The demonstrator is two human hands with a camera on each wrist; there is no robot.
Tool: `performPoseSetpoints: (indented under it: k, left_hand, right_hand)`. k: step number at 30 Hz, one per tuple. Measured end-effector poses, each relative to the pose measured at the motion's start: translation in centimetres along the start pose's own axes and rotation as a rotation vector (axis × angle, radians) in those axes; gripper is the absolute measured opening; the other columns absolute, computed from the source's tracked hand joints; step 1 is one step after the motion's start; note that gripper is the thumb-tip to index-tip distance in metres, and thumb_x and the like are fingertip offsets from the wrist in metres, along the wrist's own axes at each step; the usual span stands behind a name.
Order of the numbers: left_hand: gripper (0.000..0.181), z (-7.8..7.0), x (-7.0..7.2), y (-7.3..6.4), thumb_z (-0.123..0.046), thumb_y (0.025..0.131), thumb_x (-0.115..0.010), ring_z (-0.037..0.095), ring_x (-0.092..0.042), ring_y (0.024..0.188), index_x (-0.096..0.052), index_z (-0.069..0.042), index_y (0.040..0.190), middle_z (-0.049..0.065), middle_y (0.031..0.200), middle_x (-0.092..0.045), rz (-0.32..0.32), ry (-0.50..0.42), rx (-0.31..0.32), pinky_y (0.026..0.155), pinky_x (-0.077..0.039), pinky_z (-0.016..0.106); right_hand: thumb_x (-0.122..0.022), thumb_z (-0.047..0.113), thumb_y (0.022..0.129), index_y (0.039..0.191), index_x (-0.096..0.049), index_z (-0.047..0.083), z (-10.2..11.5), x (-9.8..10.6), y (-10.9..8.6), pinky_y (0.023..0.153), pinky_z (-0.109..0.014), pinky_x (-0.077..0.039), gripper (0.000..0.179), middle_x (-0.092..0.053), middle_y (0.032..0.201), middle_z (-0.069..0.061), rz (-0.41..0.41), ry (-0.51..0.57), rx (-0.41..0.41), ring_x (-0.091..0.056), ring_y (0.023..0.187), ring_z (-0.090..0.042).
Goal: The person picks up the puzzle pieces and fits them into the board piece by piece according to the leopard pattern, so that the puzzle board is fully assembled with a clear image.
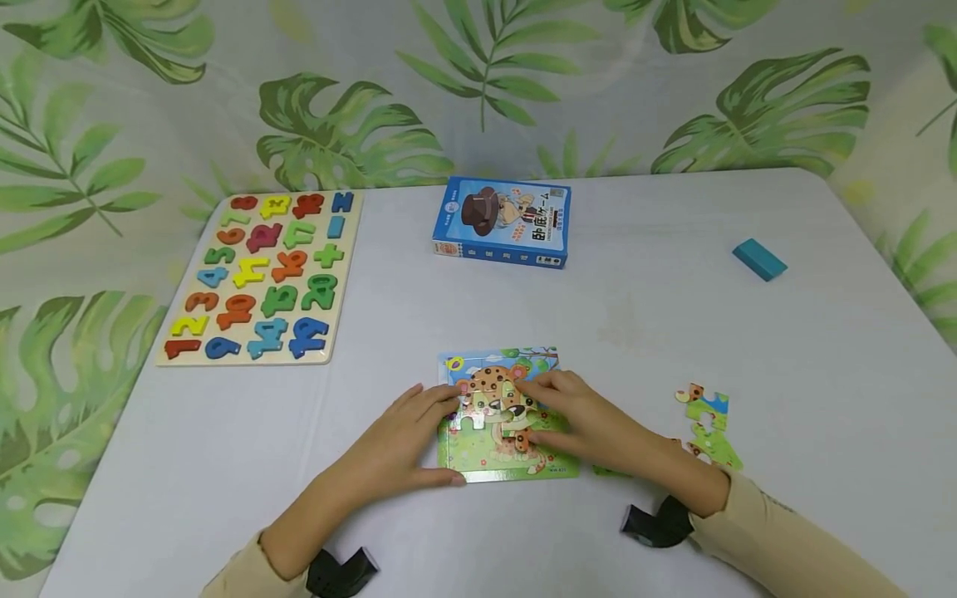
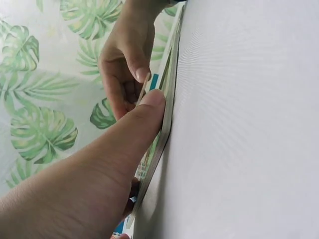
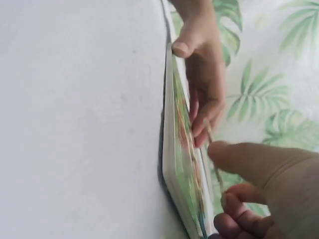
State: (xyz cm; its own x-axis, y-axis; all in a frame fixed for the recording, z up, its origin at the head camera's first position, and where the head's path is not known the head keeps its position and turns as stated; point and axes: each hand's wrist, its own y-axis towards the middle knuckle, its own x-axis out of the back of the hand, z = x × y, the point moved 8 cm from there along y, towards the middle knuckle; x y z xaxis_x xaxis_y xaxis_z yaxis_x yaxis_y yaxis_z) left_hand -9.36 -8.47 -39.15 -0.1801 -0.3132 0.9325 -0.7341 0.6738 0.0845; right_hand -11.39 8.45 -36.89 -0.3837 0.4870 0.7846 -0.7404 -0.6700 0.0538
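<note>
A leopard jigsaw board point(image 1: 489, 461) lies on the table, with several pieces in its upper part. My left hand point(image 1: 404, 440) rests along its left side, the thumb on the near edge and the fingertips by the leopard's head. From the right, my right hand point(image 1: 594, 415) reaches over the board. Between its thumb and fingers it pinches a thin puzzle piece point(image 3: 218, 172), seen edge-on and tilted just above the board in the right wrist view. Loose puzzle pieces point(image 1: 714, 444) lie to the right, partly hidden by the right forearm.
A wooden number board point(image 1: 333, 332) with colourful numerals lies at the back left. A blue card-game box point(image 1: 501, 223) is at the back middle, and a teal block point(image 1: 759, 260) at the back right. Leaf-patterned cloth point(image 1: 493, 91) hangs behind the white table.
</note>
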Motion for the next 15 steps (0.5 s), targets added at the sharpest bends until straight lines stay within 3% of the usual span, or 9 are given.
performPoseSetpoints:
  k: [4,8,11,15]
  left_hand:
    - [0.091,-0.2,-0.1,0.1,-0.068,0.072,-0.053,0.016,-0.024,0.129,-0.04,0.0,0.132,0.008,0.139,-0.032,0.014,-0.012,0.018,0.106,-0.014,0.029]
    - [0.091,-0.5,-0.2,0.3,-0.066,0.071,-0.056,0.017,-0.024,0.129,-0.036,-0.005,0.135,0.007,0.139,-0.03,0.032,-0.037,0.044,0.101,-0.029,0.031]
    - [0.089,-0.9,-0.1,0.5,-0.067,0.07,-0.056,0.02,-0.025,0.127,-0.034,-0.014,0.138,0.008,0.138,-0.03,0.044,-0.024,0.044,0.094,-0.038,0.035]
    - [0.084,-1.5,-0.2,0.8,-0.07,0.07,-0.052,0.025,-0.029,0.124,-0.034,-0.027,0.139,0.012,0.135,-0.032,0.063,0.065,0.013,0.092,-0.04,0.037]
  right_hand:
    - [-0.067,0.026,0.081,0.133,-0.042,0.002,0.1,-0.6,0.9,0.078,-0.028,-0.041,0.062,-0.047,0.118,-0.005,0.003,-0.04,0.023,-0.041,0.102,-0.015]
    - [-0.067,0.026,0.081,0.131,-0.045,0.001,0.4,-0.9,1.6,0.085,-0.034,-0.039,0.06,-0.049,0.118,-0.006,0.006,-0.086,0.053,-0.042,0.106,-0.019]
    - [-0.067,0.026,0.081,0.13,-0.046,0.001,0.4,-1.2,2.0,0.09,-0.039,-0.036,0.059,-0.05,0.119,-0.008,0.023,-0.115,0.065,-0.043,0.108,-0.022]
    - [-0.066,0.027,0.082,0.129,-0.048,0.003,0.4,-1.3,2.5,0.089,-0.04,-0.034,0.056,-0.05,0.116,-0.007,0.047,-0.14,0.057,-0.044,0.105,-0.021]
